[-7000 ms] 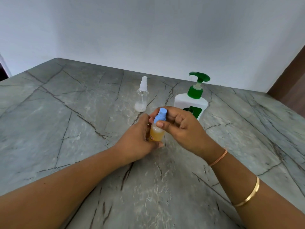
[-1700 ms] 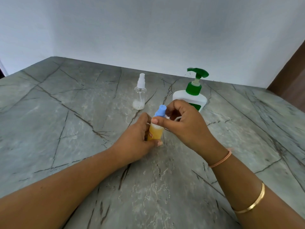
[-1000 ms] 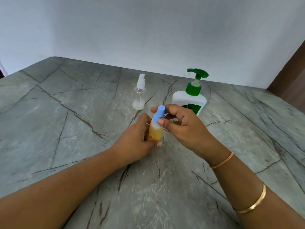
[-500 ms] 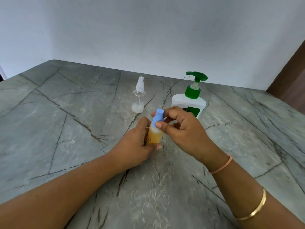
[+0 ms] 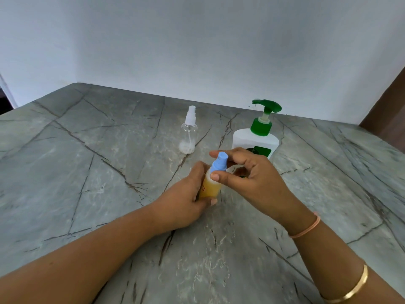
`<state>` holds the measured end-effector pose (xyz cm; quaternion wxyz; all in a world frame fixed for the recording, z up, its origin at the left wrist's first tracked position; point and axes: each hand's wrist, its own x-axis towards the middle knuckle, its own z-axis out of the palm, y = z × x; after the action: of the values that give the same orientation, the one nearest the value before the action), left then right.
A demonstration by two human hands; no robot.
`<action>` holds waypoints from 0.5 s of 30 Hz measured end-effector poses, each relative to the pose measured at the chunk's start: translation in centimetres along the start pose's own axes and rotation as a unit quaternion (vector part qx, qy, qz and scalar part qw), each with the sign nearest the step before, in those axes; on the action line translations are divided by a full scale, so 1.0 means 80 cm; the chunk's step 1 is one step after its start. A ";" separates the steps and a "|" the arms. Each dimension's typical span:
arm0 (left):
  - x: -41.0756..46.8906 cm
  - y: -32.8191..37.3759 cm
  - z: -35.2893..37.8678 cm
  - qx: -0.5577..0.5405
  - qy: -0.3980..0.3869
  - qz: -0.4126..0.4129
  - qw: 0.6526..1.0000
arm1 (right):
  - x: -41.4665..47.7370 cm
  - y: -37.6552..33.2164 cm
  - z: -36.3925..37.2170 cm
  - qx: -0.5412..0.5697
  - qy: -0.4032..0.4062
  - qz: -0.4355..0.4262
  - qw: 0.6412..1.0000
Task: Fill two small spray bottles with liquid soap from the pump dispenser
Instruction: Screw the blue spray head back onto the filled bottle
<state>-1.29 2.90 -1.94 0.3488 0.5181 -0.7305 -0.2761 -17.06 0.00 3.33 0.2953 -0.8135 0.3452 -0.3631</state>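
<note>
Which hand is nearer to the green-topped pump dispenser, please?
Right. The right hand sits just in front of the pump dispenser, pinching the blue cap; the left hand grips the small bottle lower down, farther left.

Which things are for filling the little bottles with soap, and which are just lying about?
For the job:
yellow bottle, gripped by the left hand
blue cap, pinched by the right hand
clear bottle
soap pump

Just there:
table
wall
gold bangle
orange band
</note>
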 end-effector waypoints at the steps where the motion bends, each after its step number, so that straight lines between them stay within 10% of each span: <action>1: 0.000 0.000 -0.001 -0.001 -0.006 -0.001 1.000 | 0.000 0.000 -0.002 0.010 -0.026 -0.006 1.000; 15: 0.001 0.000 0.000 0.020 -0.010 -0.003 1.000 | 0.002 0.006 0.003 0.132 -0.063 0.019 0.989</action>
<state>-1.32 2.82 -1.90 0.3298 0.5243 -0.7381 -0.2676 -16.99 -0.32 2.93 0.4279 -0.7820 0.2901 -0.3482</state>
